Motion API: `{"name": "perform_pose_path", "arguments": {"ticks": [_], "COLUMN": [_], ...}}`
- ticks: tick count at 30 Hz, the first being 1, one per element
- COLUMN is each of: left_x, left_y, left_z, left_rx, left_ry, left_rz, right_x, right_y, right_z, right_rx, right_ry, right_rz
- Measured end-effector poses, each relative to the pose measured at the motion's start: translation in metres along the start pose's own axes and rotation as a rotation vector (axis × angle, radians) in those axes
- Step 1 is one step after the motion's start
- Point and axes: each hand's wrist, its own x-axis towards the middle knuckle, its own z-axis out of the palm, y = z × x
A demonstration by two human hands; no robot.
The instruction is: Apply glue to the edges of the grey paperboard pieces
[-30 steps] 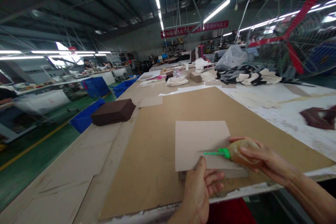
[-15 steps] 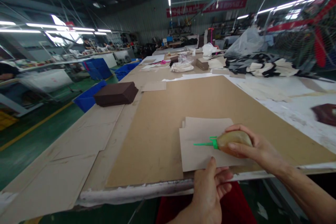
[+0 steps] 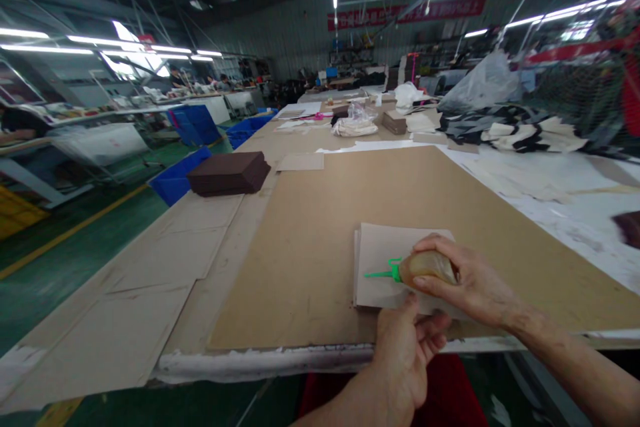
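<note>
A squeeze bottle (image 3: 429, 267) with amber contents and a thin green nozzle lies sideways in my right hand (image 3: 470, 280), whose fingers wrap round it. Its nozzle points left over a small stack of light beige sheets (image 3: 375, 250). My left hand (image 3: 407, 343) is palm up at the near edge of the stack, the thumb at the sheets' edge and the other fingers apart and slightly curled. Nothing shows in its palm. Under the stack lies a large brown board (image 3: 310, 260).
A dark brown stack (image 3: 227, 173) stands at the table's left edge, near beige sheets (image 3: 165, 267). Blue bins (image 3: 177, 177) are beyond that edge. Farther back lie a plastic bag (image 3: 357, 121) and black-and-cream fabric (image 3: 520, 128). A fan stands at the right.
The top sheet has shifted and sits more squarely on the stack. My right hand and the bottle have moved slightly left. The camera view has turned a little left.
</note>
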Motion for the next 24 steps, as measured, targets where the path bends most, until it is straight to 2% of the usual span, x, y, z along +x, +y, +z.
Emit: {"name": "perform_pose_path", "arguments": {"ticks": [3,7,13,19,24], "left_x": [0.0000,-0.0001,0.0007,0.0021,0.0029], "left_y": [0.0005,-0.0003,-0.0040,-0.0041,-0.0048], "left_z": [0.0010,0.0025,-0.0007,-0.0007,-0.0010], "left_rx": [-0.021,-0.047,-0.077,-0.052,-0.075], "left_ry": [-0.033,-0.049,-0.021,-0.073,-0.026], "left_rz": [0.026,0.042,0.041,0.067,0.054], "right_x": [-0.0011,-0.0041,0.0000,-0.0062,-0.0050], "right_y": [-0.0043,-0.0100,-0.0054,-0.0081,-0.0055], "right_z": [-0.0013,-0.0054,-0.0041,-0.0057,-0.0056], "right_rx": [-0.038,-0.010,-0.076,-0.028,-0.025], "right_ry": [-0.036,-0.145,-0.068,-0.173,-0.109], "right_rz": [-0.124,-0.249,-0.239,-0.282,-0.243]}}
